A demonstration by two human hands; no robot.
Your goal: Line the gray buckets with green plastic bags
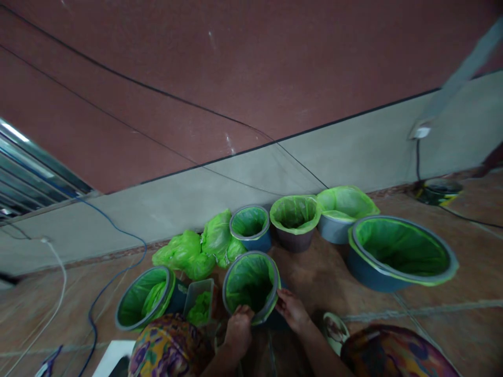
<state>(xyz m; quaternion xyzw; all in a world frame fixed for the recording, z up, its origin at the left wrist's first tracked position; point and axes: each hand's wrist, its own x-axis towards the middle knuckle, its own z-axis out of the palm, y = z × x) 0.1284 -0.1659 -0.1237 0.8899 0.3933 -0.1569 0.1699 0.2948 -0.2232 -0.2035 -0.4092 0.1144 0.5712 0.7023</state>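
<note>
A round blue bin with a grey rim point(225, 289) stands on the tiled floor right before the person, a green plastic liner point(242, 276) inside it and folded over its rim. The left hand point(239, 330) is curled closed on the liner at the near rim; the right hand point(293, 310) has bent fingertips touching its folded edge at the right, but I cannot tell whether they grip. Just left are a clear plastic box point(198, 288) holding green plastic and a tilted, lined bin point(121, 310). Behind stand 3 more lined containers: a small blue bin point(260, 243), a dark brown bucket point(294, 241) and a grey bucket point(334, 230). Green plastic bags point(181, 253) lie along the wall; a wide blue tub point(367, 273) stands at right.
</note>
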